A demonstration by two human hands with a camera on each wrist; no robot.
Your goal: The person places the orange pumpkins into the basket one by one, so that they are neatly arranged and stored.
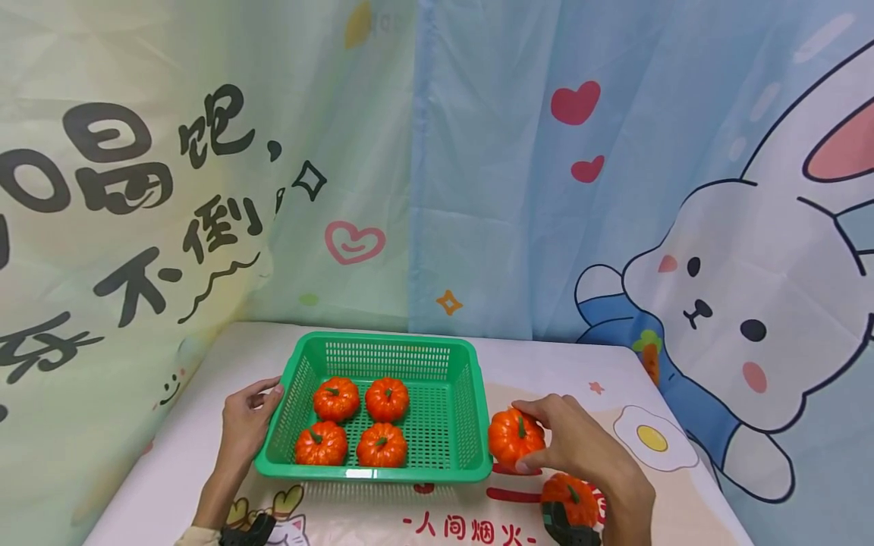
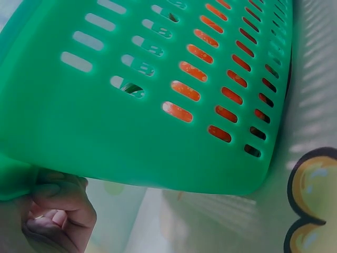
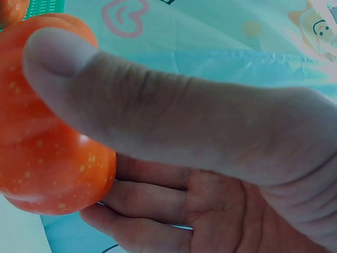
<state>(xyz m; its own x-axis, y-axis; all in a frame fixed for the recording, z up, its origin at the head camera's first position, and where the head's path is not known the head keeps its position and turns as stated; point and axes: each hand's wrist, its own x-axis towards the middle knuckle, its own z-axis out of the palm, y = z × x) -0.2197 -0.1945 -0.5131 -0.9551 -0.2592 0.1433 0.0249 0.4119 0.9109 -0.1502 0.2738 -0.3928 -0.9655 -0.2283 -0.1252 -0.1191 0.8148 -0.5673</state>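
Head view: I'm curling my right hand [image 1: 580, 444] around an orange pumpkin [image 1: 515, 437] standing on the table [image 1: 683, 493] just beside the green basket [image 1: 382, 474], thumb and fingers [image 3: 147, 226] wrapping it. My left hand [image 1: 247, 419] is gripping the basket's left rim. I'm judging it best lifted upright, clearing the wall, aiming for the basket's bare right side.

Your right hand [image 1: 580, 447] grips a small orange pumpkin [image 1: 515, 437] with a green stem, upright, just right of the green slotted basket [image 1: 444, 432]. Your left hand [image 1: 247, 421] holds the basket's left rim. Four matching pumpkins [image 1: 336, 399] sit upright in the basket's left half.
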